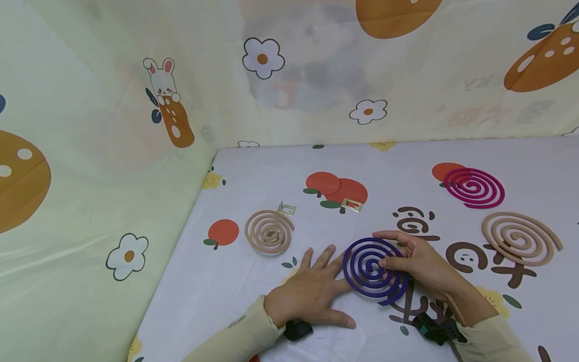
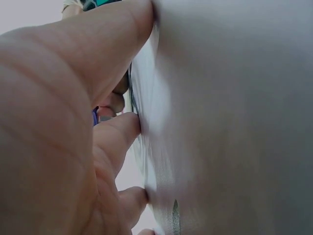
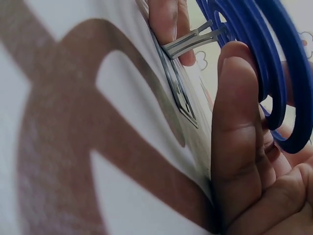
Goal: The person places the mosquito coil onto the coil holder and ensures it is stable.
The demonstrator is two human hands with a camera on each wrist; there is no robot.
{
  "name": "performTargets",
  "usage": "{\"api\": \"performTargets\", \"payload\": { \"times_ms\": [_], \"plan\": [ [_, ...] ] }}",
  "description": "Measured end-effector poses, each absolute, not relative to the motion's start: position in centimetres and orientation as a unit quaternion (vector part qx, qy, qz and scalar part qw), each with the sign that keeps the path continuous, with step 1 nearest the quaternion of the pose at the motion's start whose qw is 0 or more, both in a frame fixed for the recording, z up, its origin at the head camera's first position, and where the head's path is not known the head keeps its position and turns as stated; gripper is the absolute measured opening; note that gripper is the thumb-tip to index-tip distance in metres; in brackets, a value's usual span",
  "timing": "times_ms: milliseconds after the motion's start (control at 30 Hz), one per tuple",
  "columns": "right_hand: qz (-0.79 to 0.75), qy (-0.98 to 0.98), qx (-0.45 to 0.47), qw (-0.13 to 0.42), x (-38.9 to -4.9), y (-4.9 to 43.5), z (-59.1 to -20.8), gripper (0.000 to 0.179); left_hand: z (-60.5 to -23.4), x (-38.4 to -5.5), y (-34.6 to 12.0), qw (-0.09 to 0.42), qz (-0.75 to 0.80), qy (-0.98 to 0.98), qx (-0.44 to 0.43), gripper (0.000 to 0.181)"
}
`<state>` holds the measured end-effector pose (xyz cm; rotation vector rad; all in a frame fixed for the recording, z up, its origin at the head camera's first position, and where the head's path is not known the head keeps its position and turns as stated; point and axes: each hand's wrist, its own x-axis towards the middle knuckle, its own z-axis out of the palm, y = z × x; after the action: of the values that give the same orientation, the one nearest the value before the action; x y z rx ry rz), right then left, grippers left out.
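Between thumb and fingers of the right grip, pinched near its middle, it's the blue coil, set against the prong of a metal stand! Just left, the left grip is released, fingers spread across the white printed counter. Left and beyond it, one beige coil; right of the right grip, another beige coil, with a pink coil farther off. Beyond both, pale patterned sheeting walls the space.
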<state>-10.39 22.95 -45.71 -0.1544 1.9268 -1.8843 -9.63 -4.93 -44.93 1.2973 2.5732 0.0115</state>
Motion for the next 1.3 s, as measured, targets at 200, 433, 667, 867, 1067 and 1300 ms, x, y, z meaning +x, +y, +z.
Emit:
{"api": "performTargets", "payload": {
  "times_ms": [200, 433, 667, 867, 1067, 1300],
  "plan": [
    [-0.673, 0.705, -0.061, 0.218, -10.31, 22.94, -45.67, 0.069, -44.98, -9.64, -4.89, 0.123, 0.001, 0.885, 0.448, 0.089],
    [-0.66, 0.717, -0.054, 0.217, -10.28, 22.9, -45.55, 0.071, -44.97, -9.64, -4.89, 0.117, 0.001, 0.885, 0.451, 0.09],
    [-0.662, 0.717, -0.041, 0.213, -10.29, 22.68, -45.55, 0.071, -44.9, -9.62, -4.88, 0.126, 0.0, 0.885, 0.449, 0.09],
    [-0.659, 0.72, -0.038, 0.215, -10.32, 22.64, -45.56, 0.072, -44.92, -9.61, -4.93, 0.125, -0.002, 0.885, 0.449, 0.09],
    [-0.659, 0.718, -0.043, 0.218, -10.37, 22.74, -45.6, 0.072, -44.92, -9.6, -4.96, 0.131, 0.004, 0.885, 0.447, 0.091],
    [-0.66, 0.718, -0.046, 0.216, -10.32, 22.75, -45.48, 0.07, -44.7, -9.55, -4.93, 0.134, 0.003, 0.886, 0.444, 0.09]
  ]
}}
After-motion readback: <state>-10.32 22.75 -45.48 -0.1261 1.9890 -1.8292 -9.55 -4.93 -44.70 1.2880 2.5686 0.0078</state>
